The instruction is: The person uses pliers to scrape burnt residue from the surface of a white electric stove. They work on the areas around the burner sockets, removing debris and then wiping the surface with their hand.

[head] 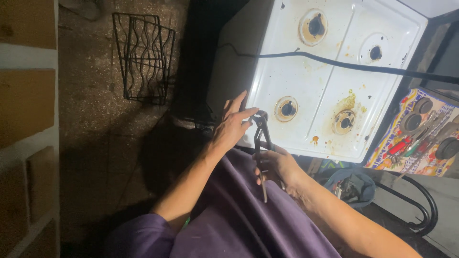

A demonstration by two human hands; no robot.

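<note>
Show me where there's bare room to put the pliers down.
The stove top has a bare strip between the hose and the two near burners. The floor below the wire rack is bare too. It is crowded at the stove's near-left corner, where the left hand and the pliers in the right hand meet, and on the tool-strewn cloth at right.

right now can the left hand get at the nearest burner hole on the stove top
Probably yes: the left hand rests at the stove top edge, the near burner hole lies just beyond its fingertips, nothing between except the pliers head.
</note>
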